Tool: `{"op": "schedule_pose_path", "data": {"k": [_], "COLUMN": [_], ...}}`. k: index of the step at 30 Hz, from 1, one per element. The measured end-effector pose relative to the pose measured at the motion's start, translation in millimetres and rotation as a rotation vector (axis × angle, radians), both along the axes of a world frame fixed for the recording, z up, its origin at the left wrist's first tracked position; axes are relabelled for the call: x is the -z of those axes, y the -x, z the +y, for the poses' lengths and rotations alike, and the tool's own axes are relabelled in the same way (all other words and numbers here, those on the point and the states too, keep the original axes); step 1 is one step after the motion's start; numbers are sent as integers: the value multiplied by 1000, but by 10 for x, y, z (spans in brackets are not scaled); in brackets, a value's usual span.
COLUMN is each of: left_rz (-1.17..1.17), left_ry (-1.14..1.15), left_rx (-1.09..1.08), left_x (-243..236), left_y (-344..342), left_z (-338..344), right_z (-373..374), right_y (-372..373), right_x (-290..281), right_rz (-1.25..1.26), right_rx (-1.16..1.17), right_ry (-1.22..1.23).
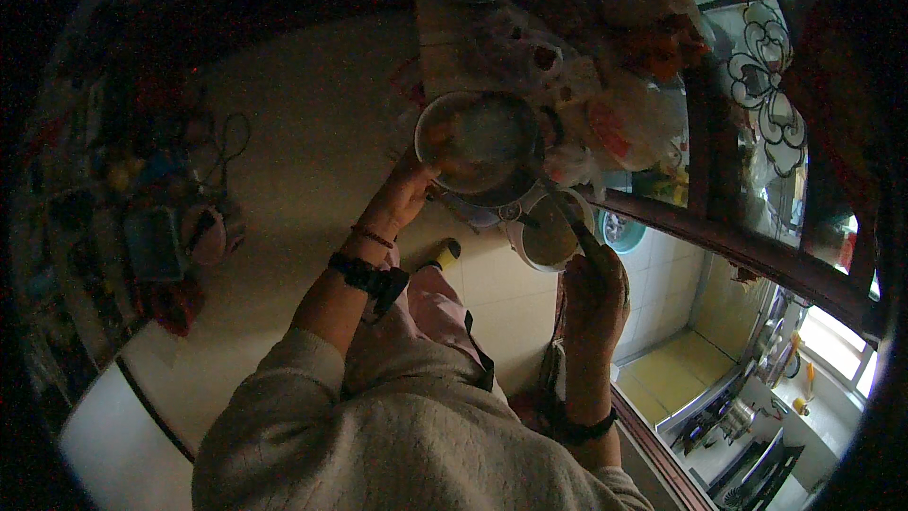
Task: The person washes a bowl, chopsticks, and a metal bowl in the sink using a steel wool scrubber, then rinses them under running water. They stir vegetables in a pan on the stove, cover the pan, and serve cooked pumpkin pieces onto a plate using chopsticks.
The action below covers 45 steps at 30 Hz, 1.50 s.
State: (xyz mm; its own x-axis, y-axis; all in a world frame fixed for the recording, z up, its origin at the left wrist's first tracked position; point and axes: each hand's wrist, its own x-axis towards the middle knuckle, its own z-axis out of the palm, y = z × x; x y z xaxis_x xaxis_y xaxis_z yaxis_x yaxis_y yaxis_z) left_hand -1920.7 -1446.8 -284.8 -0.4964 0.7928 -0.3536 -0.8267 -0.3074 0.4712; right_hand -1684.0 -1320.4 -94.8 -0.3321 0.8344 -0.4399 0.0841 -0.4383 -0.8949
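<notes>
A round metal bowl or pan (pixel 478 142) is in front of me, with a whitish, partly orange patch inside too dim to name. My left hand (pixel 409 191) grips its near left rim, fingers closed, a dark watch and a bracelet on that wrist. My right hand (pixel 598 284) is closed around a long dark handle (pixel 575 218) that slants up to the right rim of the bowl. Whether this handle belongs to the bowl or to a utensil in it, I cannot tell. Below the handle stands a pale round container (pixel 550 244), partly hidden by it.
Plastic bags (pixel 624 123) and other items crowd a table (pixel 437 61) beyond the bowl. A dark door frame (pixel 738 238) with glass runs along the right. Behind it are a teal basin (pixel 624 230) and a kitchen counter (pixel 804 416). Bins and clutter (pixel 156 241) line the left.
</notes>
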Motion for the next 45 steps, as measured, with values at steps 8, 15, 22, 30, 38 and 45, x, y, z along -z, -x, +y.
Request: {"op": "schedule_pose_path", "data": {"k": [8,15,22,30,38,45], "left_rz": [13,373,1095,-14,-82,-90], "left_ry": [-8,485,407,243,260,243], "left_rx": [8,243,-48,-60,-45,-58], "left_x": [123,193,615,297,420,375], "left_y": [46,149,83,110,78,45], "left_z": [-44,-234,-479,-632,-839,-816], "right_z": [-74,141,567,257,140,380], "right_y": [-116,-193,-159,60,157,-121], "right_x": [30,176,1113,2437,2429,2397], "right_rz": [60,22,-667,26,-718,-730], "right_rx": [-369,-137,-499,89,-492,-733], "right_ry": [-583,-318,-760,-59,-512,-526]}}
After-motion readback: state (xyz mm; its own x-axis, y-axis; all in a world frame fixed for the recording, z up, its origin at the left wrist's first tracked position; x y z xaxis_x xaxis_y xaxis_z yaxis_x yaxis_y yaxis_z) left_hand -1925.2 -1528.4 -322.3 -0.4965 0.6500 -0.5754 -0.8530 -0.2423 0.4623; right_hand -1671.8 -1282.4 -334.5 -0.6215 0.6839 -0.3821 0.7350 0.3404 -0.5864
